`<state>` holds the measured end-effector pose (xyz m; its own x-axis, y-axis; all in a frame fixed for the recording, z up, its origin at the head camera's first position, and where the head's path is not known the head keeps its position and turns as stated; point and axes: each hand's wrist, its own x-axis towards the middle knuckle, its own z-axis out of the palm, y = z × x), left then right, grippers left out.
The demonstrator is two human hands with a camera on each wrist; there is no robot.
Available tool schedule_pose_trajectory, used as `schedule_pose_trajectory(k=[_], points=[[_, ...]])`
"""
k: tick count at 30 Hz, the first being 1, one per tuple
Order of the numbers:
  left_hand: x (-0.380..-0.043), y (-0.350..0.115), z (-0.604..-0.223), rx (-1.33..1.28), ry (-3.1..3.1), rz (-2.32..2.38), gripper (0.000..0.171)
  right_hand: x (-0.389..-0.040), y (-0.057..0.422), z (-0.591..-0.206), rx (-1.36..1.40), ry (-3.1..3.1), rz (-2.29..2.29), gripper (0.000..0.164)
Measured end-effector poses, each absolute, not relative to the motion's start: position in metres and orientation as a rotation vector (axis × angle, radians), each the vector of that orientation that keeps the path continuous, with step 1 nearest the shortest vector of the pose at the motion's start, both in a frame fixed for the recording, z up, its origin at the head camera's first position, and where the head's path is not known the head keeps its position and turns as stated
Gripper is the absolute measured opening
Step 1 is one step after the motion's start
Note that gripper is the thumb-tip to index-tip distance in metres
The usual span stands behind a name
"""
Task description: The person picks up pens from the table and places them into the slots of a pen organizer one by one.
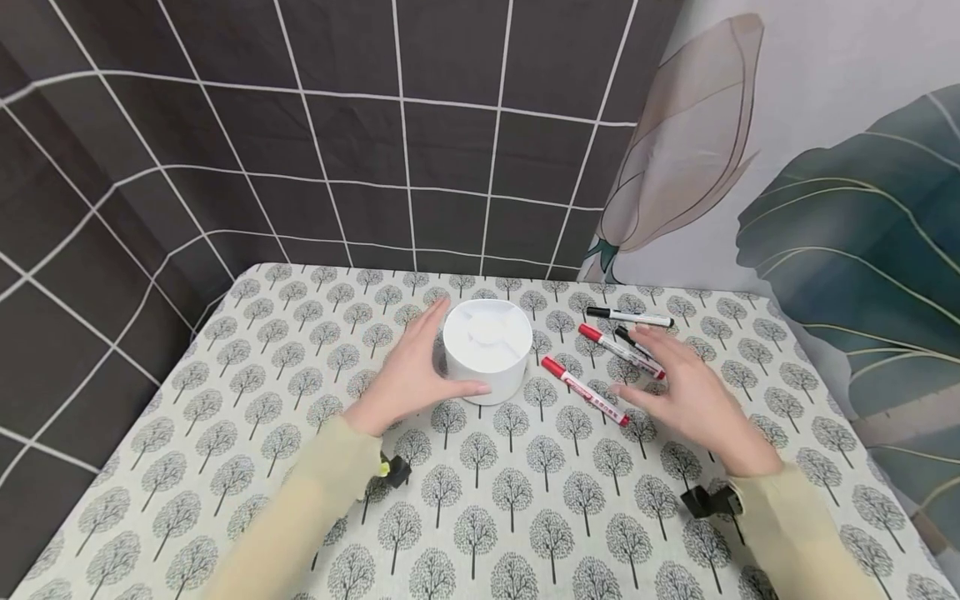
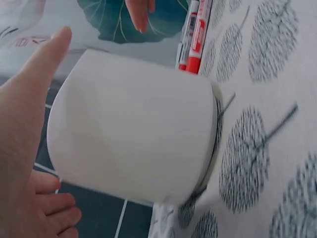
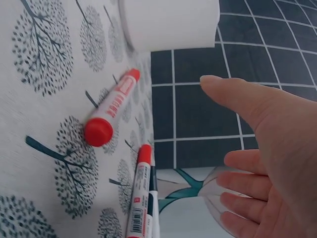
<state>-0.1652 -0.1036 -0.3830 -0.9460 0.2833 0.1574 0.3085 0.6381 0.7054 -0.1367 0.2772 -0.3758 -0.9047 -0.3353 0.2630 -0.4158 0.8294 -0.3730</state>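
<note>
A white round divided holder [image 1: 487, 367] stands upright on the tree-print cloth. My left hand [image 1: 411, 368] is at its left side, thumb across the front and fingers behind; in the left wrist view the thumb [image 2: 47, 57] looks apart from the wall. Above the markers to the right hovers my right hand [image 1: 693, 396], fingers loosely extended, holding nothing. A red marker [image 1: 585, 390] lies closest to the holder. Beyond it are a second red marker [image 1: 621, 351] and a black marker [image 1: 628, 317]. Another black marker [image 1: 622, 335] is partly hidden by the right hand.
The patterned cloth [image 1: 480, 533] covers the table. Behind its far edge hangs a dark curtain [image 1: 360, 142] with a white grid. A leaf-print curtain [image 1: 847, 250] hangs along the right side.
</note>
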Motion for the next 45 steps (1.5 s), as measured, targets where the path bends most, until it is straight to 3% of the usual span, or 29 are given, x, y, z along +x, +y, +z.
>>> schedule_pose_trajectory(k=[15, 29, 45], points=[[-0.169, -0.089, -0.393, -0.338, -2.761, -1.370, 0.126, -0.127, 0.266, -0.409, 0.628, -2.932, 0.732, 0.077], [-0.173, -0.091, -0.389, -0.361, -2.714, -1.420, 0.124, -0.126, 0.267, -0.415, 0.607, -2.926, 0.785, 0.034], [-0.172, -0.091, -0.387, -0.382, -2.717, -1.419, 0.120, -0.126, 0.271, -0.413, 0.554, -2.797, 0.962, 0.023]])
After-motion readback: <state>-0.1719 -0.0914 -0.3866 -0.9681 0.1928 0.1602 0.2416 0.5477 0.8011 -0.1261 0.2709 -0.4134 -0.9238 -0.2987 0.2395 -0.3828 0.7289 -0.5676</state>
